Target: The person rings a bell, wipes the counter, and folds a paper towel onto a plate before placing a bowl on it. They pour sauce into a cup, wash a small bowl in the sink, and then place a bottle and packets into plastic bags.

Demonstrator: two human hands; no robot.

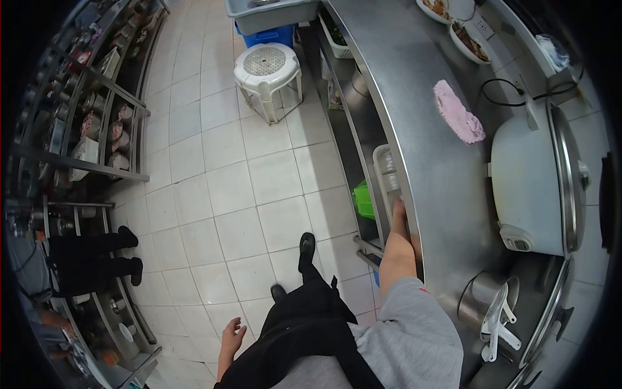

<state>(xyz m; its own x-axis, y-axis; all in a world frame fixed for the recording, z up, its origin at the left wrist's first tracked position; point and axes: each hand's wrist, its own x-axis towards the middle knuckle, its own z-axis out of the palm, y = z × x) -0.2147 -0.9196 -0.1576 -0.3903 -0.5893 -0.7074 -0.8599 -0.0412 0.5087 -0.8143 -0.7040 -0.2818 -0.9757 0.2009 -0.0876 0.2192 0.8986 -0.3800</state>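
My right arm reaches under the steel counter (405,139) to its shelf. There my right hand (398,211) is at a white plastic basket (380,155) that holds clear, stacked items (389,170), perhaps cups or containers. The counter edge and my arm hide most of its fingers, so I cannot see whether it grips anything. My left hand (233,335) hangs free beside my black apron, with nothing in it and its fingers loosely apart. A bright green plastic thing (364,200) sits on the shelf close to the basket.
On the counter are a pink cloth (457,111), a large rice cooker (528,185), a steel pot (476,301) with white-handled ladles, and dishes of food (471,43). A white stool (268,74) stands ahead. A co-worker (84,259) is by the left shelves.
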